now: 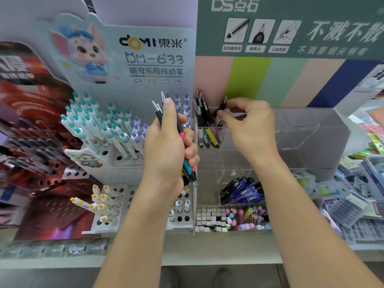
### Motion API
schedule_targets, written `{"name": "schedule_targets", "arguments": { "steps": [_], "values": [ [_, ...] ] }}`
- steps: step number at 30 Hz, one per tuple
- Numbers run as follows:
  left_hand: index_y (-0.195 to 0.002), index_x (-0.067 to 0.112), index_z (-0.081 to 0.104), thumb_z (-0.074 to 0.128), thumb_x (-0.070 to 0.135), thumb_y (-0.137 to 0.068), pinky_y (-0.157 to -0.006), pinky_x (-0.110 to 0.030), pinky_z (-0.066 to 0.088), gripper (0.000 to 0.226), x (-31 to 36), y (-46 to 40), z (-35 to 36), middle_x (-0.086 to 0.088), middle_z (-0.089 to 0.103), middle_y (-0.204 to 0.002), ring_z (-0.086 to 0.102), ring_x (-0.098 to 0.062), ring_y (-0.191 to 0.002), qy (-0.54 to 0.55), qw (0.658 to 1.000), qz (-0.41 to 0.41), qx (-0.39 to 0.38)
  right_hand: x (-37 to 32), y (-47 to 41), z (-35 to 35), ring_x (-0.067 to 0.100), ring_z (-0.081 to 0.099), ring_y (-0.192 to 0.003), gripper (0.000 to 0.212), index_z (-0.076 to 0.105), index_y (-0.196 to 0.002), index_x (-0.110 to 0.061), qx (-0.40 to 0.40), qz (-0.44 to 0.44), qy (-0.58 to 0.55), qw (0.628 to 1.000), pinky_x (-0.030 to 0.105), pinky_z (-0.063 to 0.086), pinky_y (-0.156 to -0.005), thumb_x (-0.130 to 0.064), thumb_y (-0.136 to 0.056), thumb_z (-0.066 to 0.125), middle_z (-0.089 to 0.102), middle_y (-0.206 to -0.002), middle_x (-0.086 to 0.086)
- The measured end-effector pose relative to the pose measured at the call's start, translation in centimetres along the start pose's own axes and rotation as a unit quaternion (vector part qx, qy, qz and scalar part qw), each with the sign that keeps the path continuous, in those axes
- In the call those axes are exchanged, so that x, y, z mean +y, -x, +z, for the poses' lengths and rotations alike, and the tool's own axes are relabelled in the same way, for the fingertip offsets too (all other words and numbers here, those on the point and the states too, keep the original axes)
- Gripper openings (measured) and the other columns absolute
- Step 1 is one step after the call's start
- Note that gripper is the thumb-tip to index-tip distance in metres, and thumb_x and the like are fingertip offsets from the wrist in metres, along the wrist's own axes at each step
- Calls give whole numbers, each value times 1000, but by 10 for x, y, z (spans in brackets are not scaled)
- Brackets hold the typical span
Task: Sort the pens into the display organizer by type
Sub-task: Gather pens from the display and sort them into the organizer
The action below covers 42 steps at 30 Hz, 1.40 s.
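Observation:
My left hand (168, 150) grips a bundle of black pens with coloured grips (180, 129), tips pointing down and silver clickers up, in front of the white display. My right hand (247, 125) pinches a single black pen (222, 107) between thumb and fingers, over the upper left compartment of the clear acrylic organizer (311, 129). That compartment holds several similar black pens (204, 121) standing upright. A lower compartment holds blue and black pens (242, 192).
A white perforated stand (124, 161) at left holds teal-capped, purple-capped and yellow-capped pens. Pastel erasers and small caps (230, 220) fill the front bin. A red display (37, 142) stands far left; packaged stationery (357, 204) lies at right. The shelf edge runs below.

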<state>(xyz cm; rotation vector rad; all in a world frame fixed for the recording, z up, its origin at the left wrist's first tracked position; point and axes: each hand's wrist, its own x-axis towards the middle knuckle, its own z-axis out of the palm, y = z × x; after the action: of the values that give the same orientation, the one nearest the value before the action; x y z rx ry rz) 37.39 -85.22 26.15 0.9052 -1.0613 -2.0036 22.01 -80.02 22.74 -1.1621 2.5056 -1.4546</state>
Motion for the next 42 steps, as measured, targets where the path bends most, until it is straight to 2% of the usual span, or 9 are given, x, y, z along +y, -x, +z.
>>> {"name": "schedule_targets", "arguments": {
  "steps": [9, 14, 17, 21, 24, 34, 37, 39, 42],
  "values": [
    [-91, 12, 46, 43, 54, -102, -36, -21, 29, 44, 1, 0, 6, 3, 39, -52, 31, -11, -39, -4, 1000, -2, -4, -16, -9, -18, -18, 62, -81, 18, 63, -112, -21, -171, 30, -114, 978, 3, 43, -66, -35, -102, 58, 71, -96, -16],
    [-91, 12, 48, 44, 55, -102, -37, -22, 29, 44, -2, 1, 14, 1, 40, -53, 31, -12, -39, -8, 1000, -10, -12, -8, -9, -27, -9, 58, -113, 54, 59, -136, -23, -255, -35, -42, 965, 8, 43, -94, -34, -86, 78, 67, -121, -16],
    [-98, 11, 48, 43, 54, -103, -37, -22, 30, 43, -2, 2, 16, 1, 42, -53, 32, -12, -39, -9, 1000, -16, -20, 4, -12, -25, -1, 59, -116, 64, 57, -140, -16, -225, -67, -12, 972, 17, 44, -101, -8, -81, 80, 65, -121, -12],
    [-101, 13, 44, 42, 49, -104, -37, -21, 31, 36, -4, 3, 19, 0, 44, -54, 33, -12, -39, -7, 999, -17, -29, 3, -16, -16, 14, 68, -100, 52, 65, -128, -13, -159, -34, -70, 984, 23, 52, -86, 2, -80, 78, 71, -104, -4],
    [-99, 14, 42, 43, 50, -104, -37, -21, 31, 36, -7, 4, 21, -1, 44, -54, 34, -12, -39, -12, 999, -17, -32, -5, -19, -6, 11, 71, -97, 44, 69, -121, -10, -114, -14, -132, 985, 26, 57, -92, 8, -82, 73, 72, -101, -3],
    [-88, 14, 48, 43, 45, -106, -38, -21, 32, 37, -11, 2, 19, -1, 47, -54, 38, -14, -38, -25, 998, -42, -44, -16, 13, -15, -2, 65, -71, 6, 76, -95, -19, 24, -14, -100, 995, 15, 51, -69, -17, -89, 76, 72, -81, -14],
    [-83, 14, 51, 47, 40, -106, -38, -20, 31, 35, -12, 2, 21, -1, 50, -54, 38, -14, -37, -62, 996, -35, -46, -31, 31, -31, -1, 53, -47, 17, 76, -84, -13, -86, 107, -275, 952, 12, 43, -52, -23, -95, 69, 63, -55, -11],
    [-81, 16, 51, 49, 38, -105, -39, -20, 31, 33, -12, 3, 23, -1, 54, -53, 40, -14, -37, -101, 993, -27, -52, -35, 38, -33, 13, 51, -48, 21, 77, -87, -6, -187, 152, -337, 910, 22, 45, -51, -23, -95, 67, 57, -53, -4],
    [-83, 17, 53, 47, 37, -106, -39, -22, 34, 31, -12, 6, 25, -2, 59, -55, 44, -15, -38, -146, 987, -12, -68, -32, 39, -30, 28, 43, -58, 15, 77, -92, -10, -199, 169, -382, 886, 50, 44, -64, -24, -93, 70, 54, -58, -1]
  ]
}}
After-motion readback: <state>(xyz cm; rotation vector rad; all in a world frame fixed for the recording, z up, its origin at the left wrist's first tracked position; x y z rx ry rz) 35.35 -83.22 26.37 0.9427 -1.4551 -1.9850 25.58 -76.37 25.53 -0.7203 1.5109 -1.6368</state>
